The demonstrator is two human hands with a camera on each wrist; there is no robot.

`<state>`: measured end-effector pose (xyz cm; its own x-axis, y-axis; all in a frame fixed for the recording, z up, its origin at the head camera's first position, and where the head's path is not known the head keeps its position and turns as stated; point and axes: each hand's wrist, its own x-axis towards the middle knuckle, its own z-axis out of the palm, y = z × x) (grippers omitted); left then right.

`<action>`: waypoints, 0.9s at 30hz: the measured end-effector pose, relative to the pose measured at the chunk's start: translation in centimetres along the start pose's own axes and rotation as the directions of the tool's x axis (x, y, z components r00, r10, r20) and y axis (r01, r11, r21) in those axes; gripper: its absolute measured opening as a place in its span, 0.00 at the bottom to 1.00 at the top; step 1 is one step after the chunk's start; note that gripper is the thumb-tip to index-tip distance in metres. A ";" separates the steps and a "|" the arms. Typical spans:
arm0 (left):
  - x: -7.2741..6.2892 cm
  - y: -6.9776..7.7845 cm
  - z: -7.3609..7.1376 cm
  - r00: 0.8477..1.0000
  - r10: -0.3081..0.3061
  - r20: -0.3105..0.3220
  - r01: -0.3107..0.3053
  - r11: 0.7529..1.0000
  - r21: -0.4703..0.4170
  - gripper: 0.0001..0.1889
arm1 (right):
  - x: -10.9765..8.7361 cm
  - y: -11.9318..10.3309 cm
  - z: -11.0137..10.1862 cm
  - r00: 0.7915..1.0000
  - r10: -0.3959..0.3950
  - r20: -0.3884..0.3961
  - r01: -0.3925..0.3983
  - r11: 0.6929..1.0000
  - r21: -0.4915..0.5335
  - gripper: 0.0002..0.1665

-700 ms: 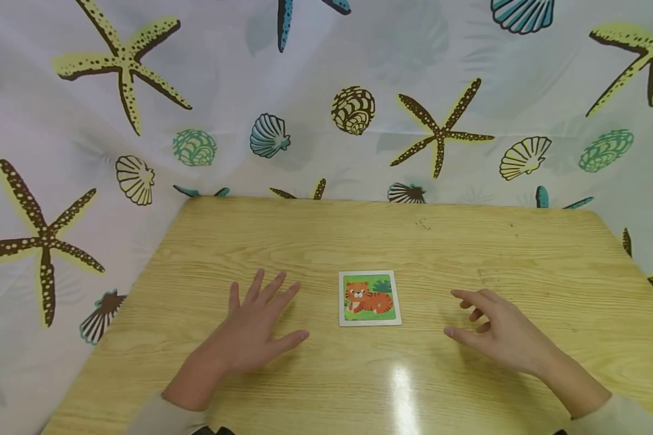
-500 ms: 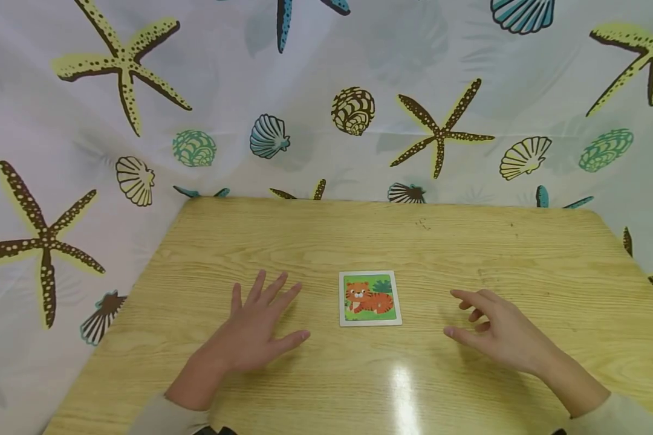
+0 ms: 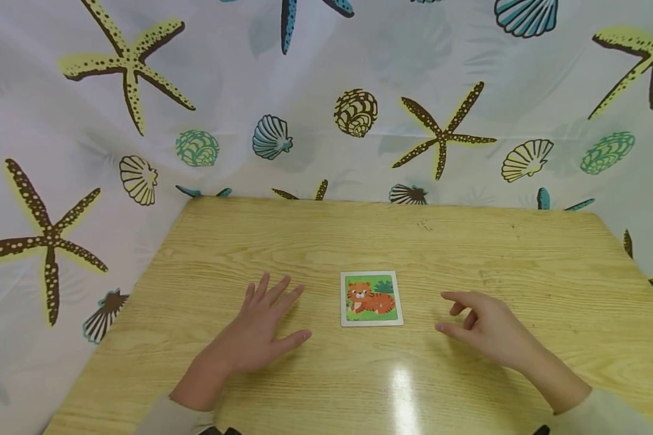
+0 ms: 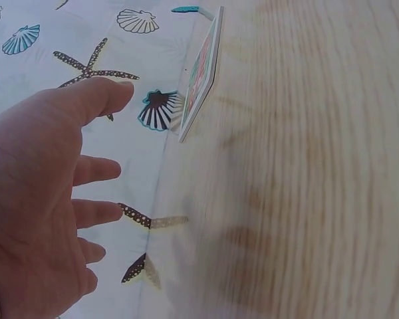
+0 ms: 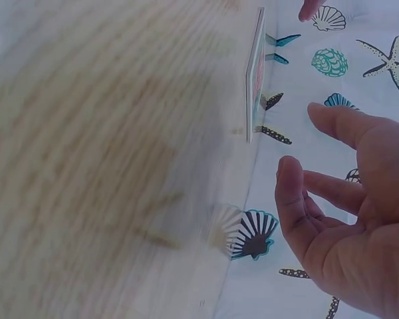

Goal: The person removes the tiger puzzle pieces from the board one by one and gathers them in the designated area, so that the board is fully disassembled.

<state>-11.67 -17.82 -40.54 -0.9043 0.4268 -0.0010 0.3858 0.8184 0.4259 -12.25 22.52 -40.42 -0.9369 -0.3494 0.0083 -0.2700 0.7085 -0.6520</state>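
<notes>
A square picture puzzle (image 3: 371, 299) with a white frame and an orange tiger on green lies flat on the wooden table (image 3: 283, 235), between the two hands. To its left, my left hand (image 3: 258, 338) hovers over the table with fingers spread, holding nothing. On the other side my right hand (image 3: 492, 326) is held above the wood, its fingers loosely bent and thumb apart from the index finger, with nothing between them. Both wrist views catch the puzzle edge-on, beyond the left thumb (image 4: 103, 96) and beyond the right fingers (image 5: 292, 186).
A white cloth (image 3: 310, 151) printed with starfish and shells hangs behind the table and along its sides. Light glares off the wood (image 3: 402, 393) near the front. Pale sleeves (image 3: 176, 417) cover both forearms.
My right hand has shifted slightly left, toward the puzzle. The left hand has turned a little, its fingers drawing closer together. The puzzle stays in place on the table.
</notes>
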 end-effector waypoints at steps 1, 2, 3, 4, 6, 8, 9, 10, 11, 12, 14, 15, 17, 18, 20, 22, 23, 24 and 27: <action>0.0 0.0 0.0 1.000 -0.001 0.003 0.001 1.000 0.001 0.39 | 0.1 0.0 0.1 1.000 0.003 0.002 -0.003 1.000 0.001 0.35; 0.1 0.0 0.1 1.000 0.000 0.005 0.000 1.000 0.004 0.39 | 0.1 -0.1 0.2 1.000 0.006 0.003 -0.006 1.000 0.004 0.35; 0.1 0.0 0.1 1.000 -0.001 0.005 0.001 1.000 0.009 0.39 | 0.2 -0.1 0.3 1.000 0.008 0.004 -0.008 1.000 0.006 0.34; 0.2 0.0 0.2 1.000 -0.003 0.008 0.003 1.000 0.011 0.38 | 0.3 -0.1 0.4 1.000 0.012 0.005 -0.012 1.000 0.008 0.34; 0.4 -0.1 0.3 1.000 -0.006 0.012 0.006 1.000 0.011 0.38 | 0.4 -0.2 0.6 1.000 0.014 0.003 -0.014 1.000 0.011 0.33; 0.6 -0.1 0.3 1.000 -0.012 0.018 0.012 1.000 0.006 0.38 | 0.5 -0.3 0.7 1.000 0.012 0.002 -0.013 1.000 0.011 0.32; 0.7 -0.1 0.4 1.000 -0.017 0.023 0.017 1.000 0.002 0.38 | 0.5 -0.4 0.8 1.000 0.012 0.004 -0.012 1.000 0.014 0.32; 0.7 0.0 0.4 0.999 -0.020 0.028 0.020 1.000 -0.003 0.38 | 0.6 -0.5 0.8 1.000 0.011 0.004 -0.011 1.000 0.017 0.31; 0.9 0.0 0.4 0.999 -0.024 0.032 0.025 1.000 -0.008 0.38 | 0.6 -0.6 0.8 1.000 0.011 0.004 -0.011 1.000 0.017 0.31; 1.0 0.0 0.4 0.999 -0.029 0.037 0.029 0.999 -0.012 0.38 | 0.7 -0.6 0.9 1.000 0.013 0.003 -0.013 1.000 0.017 0.31; 1.3 0.2 0.5 0.999 -0.030 0.041 0.031 0.999 -0.019 0.38 | 0.8 -0.8 0.9 1.000 0.016 0.006 -0.017 1.000 0.027 0.30; 1.4 0.2 0.5 0.999 -0.033 0.043 0.034 0.999 -0.025 0.38 | 0.9 -0.8 0.9 1.000 0.019 0.005 -0.019 0.999 0.030 0.30; 1.7 0.4 0.5 0.999 -0.030 0.043 0.032 0.999 -0.038 0.37 | 1.0 -0.9 0.9 1.000 0.023 0.002 -0.023 0.999 0.033 0.30; 1.8 0.4 0.6 0.999 -0.029 0.044 0.031 0.999 -0.041 0.36 | 1.0 -0.9 1.0 1.000 0.025 0.002 -0.025 0.999 0.037 0.30; 2.1 0.4 0.7 0.998 -0.031 0.047 0.033 0.998 -0.049 0.36 | 1.1 -1.1 1.0 1.000 0.028 0.002 -0.029 0.999 0.043 0.29; 2.2 0.4 0.9 0.998 -0.027 0.048 0.030 0.998 -0.055 0.35 | 1.3 -1.2 1.1 0.999 0.035 -0.001 -0.035 0.998 0.045 0.29; 2.3 0.4 1.0 0.998 -0.028 0.050 0.031 0.998 -0.057 0.35 | 1.4 -1.3 1.1 0.999 0.040 -0.001 -0.040 0.998 0.047 0.29; 2.4 0.4 1.0 0.998 -0.029 0.050 0.032 0.998 -0.058 0.34 | 1.5 -1.3 1.1 0.999 0.043 0.001 -0.043 0.998 0.049 0.28; 2.6 0.4 1.2 0.999 -0.021 0.044 0.024 0.997 -0.070 0.33 | 1.7 -1.5 1.2 0.998 0.057 0.005 -0.057 0.997 0.060 0.27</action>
<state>-13.64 -15.90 -41.43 -0.9034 0.4258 -0.0501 0.3499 0.7997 0.4879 -13.15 20.11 -40.36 -0.9495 -0.3121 -0.0327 -0.2027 0.6894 -0.6954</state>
